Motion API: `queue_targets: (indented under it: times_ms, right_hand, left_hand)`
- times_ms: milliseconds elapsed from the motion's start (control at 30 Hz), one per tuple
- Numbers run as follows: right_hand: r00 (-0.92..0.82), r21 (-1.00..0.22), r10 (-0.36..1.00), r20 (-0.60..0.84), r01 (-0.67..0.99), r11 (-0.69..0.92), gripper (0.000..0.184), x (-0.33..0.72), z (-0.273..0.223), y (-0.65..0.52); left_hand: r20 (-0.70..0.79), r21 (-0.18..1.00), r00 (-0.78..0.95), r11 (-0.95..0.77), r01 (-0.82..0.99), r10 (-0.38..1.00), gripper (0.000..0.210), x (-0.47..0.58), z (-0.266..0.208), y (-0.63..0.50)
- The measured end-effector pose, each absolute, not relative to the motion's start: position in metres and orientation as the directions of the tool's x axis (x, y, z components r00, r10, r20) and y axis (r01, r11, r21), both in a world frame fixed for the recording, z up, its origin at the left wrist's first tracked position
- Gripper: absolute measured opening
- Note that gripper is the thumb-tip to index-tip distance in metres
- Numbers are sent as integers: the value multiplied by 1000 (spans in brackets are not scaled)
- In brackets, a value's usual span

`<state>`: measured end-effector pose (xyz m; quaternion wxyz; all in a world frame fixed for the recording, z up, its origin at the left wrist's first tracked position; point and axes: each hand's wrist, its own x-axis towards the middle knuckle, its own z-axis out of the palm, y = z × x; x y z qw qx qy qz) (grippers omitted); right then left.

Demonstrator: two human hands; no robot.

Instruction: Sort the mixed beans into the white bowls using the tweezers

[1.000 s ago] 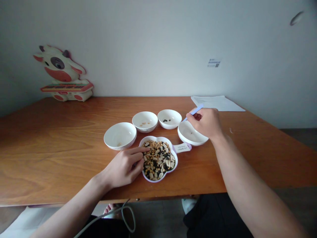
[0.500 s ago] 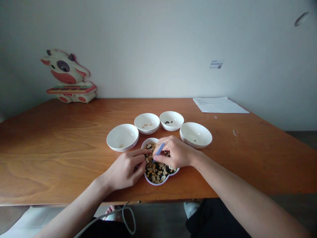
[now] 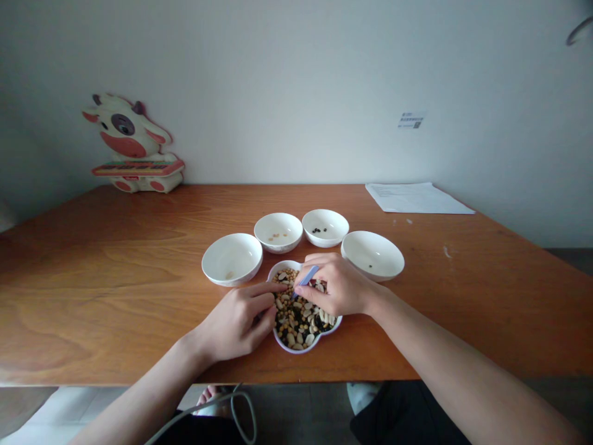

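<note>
A white dish with a lavender scalloped rim (image 3: 296, 351) holds mixed peanuts, yellow kernels and dark beans. My right hand (image 3: 336, 284) is over its upper right part, closed around slim lavender tweezers (image 3: 308, 277) whose lower end dips among the beans. At the dish's left edge, my left hand (image 3: 243, 318) holds the rim, its index finger reaching over the contents and its thumb curled at the side. Behind the dish, white bowls stand in an arc: a left bowl (image 3: 217, 262), two rear bowls (image 3: 266, 232) (image 3: 336, 225) and a right bowl (image 3: 389, 256), each with few bits inside.
A cow-shaped toy keyboard (image 3: 139, 167) stands at the back left of the wooden table (image 3: 115, 278). White papers (image 3: 417, 198) lie at the back right, below a label (image 3: 411, 120) on the wall. A grey cable (image 3: 250, 411) loops below the front edge.
The whole view has shifted slightly, so things appear a little further right. The tweezers have moved slightly within the dish; both hands keep nearly the same pose.
</note>
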<state>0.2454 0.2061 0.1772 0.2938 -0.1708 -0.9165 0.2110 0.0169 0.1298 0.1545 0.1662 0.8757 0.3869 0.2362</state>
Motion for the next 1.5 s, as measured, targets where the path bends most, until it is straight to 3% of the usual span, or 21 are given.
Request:
queue_targets:
  times_ms: [900, 1500]
  right_hand:
    - [-779, -556, 334, 530, -21, 831, 12, 239, 167, 204]
    - [-796, -560, 349, 495, 15, 828, 14, 237, 165, 203]
  left_hand:
    - [276, 506, 604, -648, 570, 747, 23, 17, 154, 130]
    - [282, 515, 606, -650, 559, 744, 26, 18, 156, 130]
